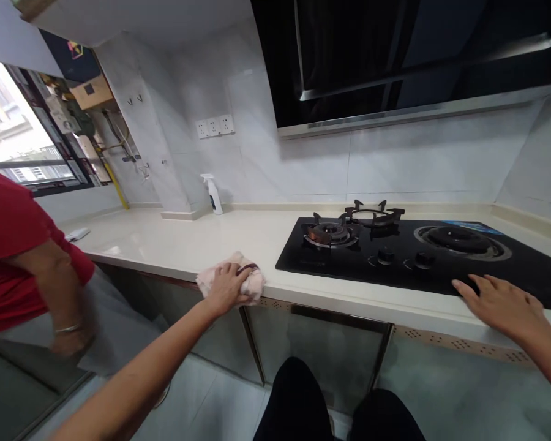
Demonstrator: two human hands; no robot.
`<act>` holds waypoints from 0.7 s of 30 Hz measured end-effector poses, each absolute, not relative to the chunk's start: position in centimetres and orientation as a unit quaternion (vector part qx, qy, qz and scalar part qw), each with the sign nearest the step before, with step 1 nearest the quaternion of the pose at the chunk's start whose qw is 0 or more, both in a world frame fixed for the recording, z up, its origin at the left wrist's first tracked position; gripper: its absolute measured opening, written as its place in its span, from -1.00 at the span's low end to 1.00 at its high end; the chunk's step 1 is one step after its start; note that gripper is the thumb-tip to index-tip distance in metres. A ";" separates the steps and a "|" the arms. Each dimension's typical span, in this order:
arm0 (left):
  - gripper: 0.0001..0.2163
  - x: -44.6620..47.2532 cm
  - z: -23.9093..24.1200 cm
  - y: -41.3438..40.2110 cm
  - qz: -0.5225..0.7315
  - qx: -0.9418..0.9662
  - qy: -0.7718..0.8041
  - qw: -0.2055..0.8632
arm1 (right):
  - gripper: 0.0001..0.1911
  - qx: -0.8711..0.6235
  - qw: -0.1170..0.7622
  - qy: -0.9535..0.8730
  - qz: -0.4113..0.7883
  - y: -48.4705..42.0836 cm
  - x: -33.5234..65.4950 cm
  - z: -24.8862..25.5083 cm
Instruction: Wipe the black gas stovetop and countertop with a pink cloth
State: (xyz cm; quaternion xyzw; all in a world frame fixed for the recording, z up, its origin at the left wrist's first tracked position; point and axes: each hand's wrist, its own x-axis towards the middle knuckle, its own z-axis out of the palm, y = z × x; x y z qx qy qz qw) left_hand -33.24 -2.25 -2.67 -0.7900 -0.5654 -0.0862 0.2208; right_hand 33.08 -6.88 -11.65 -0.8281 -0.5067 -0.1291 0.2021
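Observation:
My left hand [227, 288] presses on a pale pink cloth [256, 283] with a dark red stripe, its fingers curled over the cloth at the counter's front edge. The cloth lies left of the black gas stove and hangs slightly over the edge. At the right, my right hand [505, 303] rests with fingers spread at the front edge of the gas stove [340, 269], holding nothing. A pan support [374, 215] sits tilted at the back of the stove, off the right burner [463, 242].
A white spray bottle [214, 196] stands by the wall on the countertop [160, 239]. Overhead hangs a black range hood [349, 61]. A person in a red shirt [22, 245] stands close on the left. Cabinet doors [316, 349] lie below the counter.

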 end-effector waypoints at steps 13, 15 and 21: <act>-0.34 -18.5 -5.6 -4.7 -0.127 -0.838 -0.462 0.260 | -0.16 -0.841 0.204 -0.498 -0.065 -8.8 29.3 -7.7; -0.40 -15.3 -6.2 -4.9 -0.149 -0.860 -0.414 0.259 | -0.16 -0.844 0.203 -0.492 -0.069 -8.7 29.2 -7.6; -0.64 0.2 -8.7 -6.7 -0.206 -0.906 -0.251 0.273 | -0.16 -0.836 0.212 -0.494 -0.104 -8.5 30.4 -8.7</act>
